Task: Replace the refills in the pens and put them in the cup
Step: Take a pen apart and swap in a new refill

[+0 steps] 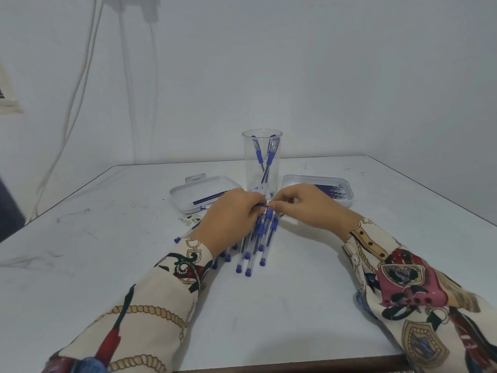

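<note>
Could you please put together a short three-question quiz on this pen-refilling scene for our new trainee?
1. True or false: the clear cup already holds pens.
2. Which tray lies on the person's right: (a) the tray with many refills, or (b) the tray with few refills?
3. What do the left hand and right hand pinch between them?

Key: 1 true; 2 a; 3 one pen, held above the pile of pens.

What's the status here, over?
Both hands, left and right, pinch one pen over the pile. Cup holds two pens. Nothing in the way.
</note>
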Available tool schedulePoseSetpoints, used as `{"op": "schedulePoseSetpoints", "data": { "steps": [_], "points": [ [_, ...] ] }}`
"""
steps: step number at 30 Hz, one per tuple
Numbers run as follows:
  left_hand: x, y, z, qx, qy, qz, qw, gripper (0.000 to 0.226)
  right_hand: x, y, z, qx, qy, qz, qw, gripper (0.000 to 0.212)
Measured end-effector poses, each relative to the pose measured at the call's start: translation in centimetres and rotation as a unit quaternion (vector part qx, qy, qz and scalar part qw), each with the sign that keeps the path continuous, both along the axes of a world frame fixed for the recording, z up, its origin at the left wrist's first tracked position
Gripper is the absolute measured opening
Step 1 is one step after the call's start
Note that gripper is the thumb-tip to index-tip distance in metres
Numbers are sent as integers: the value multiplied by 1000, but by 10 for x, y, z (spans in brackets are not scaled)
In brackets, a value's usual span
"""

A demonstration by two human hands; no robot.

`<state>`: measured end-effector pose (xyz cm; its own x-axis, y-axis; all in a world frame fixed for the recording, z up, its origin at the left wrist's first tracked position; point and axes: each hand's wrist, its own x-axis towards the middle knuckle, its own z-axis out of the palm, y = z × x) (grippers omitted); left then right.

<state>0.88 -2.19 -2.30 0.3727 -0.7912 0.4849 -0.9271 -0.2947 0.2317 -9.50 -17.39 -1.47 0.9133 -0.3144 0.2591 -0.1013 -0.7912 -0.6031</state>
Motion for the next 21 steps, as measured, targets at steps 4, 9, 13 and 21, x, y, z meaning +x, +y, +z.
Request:
{"op": "schedulePoseSetpoints", "data": {
  "steps": [4, 9, 13, 21],
  "points": [
    [0, 0, 0, 2, -3, -1, 1000, 22, 0, 1, 0, -3, -3, 0, 1000, 11],
    [1, -1, -1, 3, -5, 4, 1000, 22, -1, 1, 0, 19, -30, 23, 999, 12],
    [0, -1, -1, 0, -7, 4, 1000, 23, 0, -1, -2, 13, -21, 21, 999, 12],
    [0, 0, -1, 1, -2, 2, 1000, 22, 1, -2, -2, -4, -3, 5, 1000, 18]
  ]
}}
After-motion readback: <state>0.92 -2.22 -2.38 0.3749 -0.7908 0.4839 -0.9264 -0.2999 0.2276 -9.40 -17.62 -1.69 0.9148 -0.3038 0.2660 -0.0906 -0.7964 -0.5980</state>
